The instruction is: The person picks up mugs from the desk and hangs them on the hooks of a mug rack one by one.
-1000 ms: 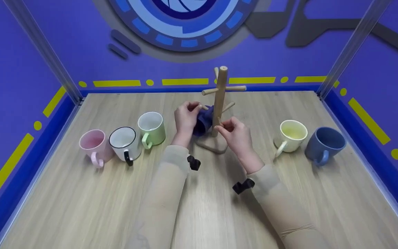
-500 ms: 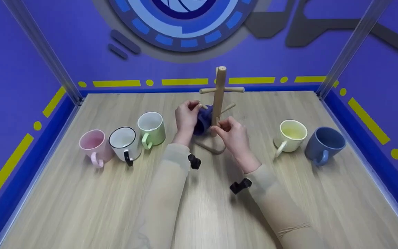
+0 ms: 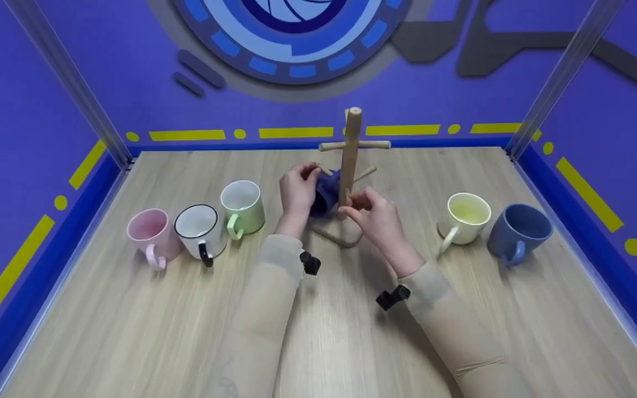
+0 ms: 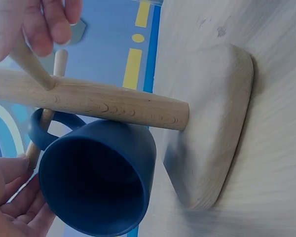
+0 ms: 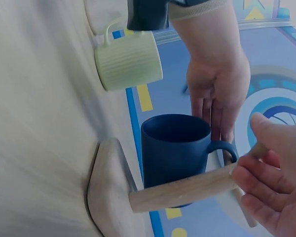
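Six mugs, one wooden stand [image 3: 351, 160]. Five mugs upright on the tabletop [image 3: 329, 337], handles toward the person: three left, being pink mug [image 3: 152, 240], white mug [image 3: 199, 229] with black rim and handle, green mug [image 3: 244, 213]; two right, pale yellow mug [image 3: 462, 226] and grey-blue mug [image 3: 519, 235]. Sixth, the dark blue mug [image 5: 175, 153], hangs tilted on the stand, its handle looped round the lower left peg [image 4: 35, 150], body close beside the post. Six pegs made out from the head view: three upper, three lower. Both hands nearly closed in a pinch: left hand [image 3: 298, 190] has the tip of the lower left peg between thumb and fingers; right hand [image 3: 378, 221] pinches the lower front peg [image 4: 34, 69]. Two black wrist devices [image 3: 311, 263], one per forearm. Two beige sleeves [image 3: 257, 315].
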Demonstrator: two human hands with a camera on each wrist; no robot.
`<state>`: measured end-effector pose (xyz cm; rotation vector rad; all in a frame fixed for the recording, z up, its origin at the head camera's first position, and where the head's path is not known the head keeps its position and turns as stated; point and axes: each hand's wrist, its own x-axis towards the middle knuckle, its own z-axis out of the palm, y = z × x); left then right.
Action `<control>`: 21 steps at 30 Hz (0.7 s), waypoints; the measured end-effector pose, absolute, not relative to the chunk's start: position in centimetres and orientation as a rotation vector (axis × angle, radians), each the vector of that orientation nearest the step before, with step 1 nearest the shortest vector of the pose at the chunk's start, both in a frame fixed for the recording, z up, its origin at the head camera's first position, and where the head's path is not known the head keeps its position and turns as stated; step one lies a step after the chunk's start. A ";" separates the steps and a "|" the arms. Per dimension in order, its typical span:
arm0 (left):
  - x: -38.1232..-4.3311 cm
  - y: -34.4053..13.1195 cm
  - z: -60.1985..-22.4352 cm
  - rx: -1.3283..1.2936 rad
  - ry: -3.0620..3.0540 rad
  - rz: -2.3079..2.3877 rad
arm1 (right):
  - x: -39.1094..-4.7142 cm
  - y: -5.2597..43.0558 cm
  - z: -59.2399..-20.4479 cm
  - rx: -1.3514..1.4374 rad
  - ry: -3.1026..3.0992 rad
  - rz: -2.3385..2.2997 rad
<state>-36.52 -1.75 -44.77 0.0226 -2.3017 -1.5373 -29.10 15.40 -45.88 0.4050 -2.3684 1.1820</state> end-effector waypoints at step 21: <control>-29.3 -1.0 -45.0 -0.310 -2.021 -1.551 | -28.4 21.1 -43.7 0.337 -2.659 1.146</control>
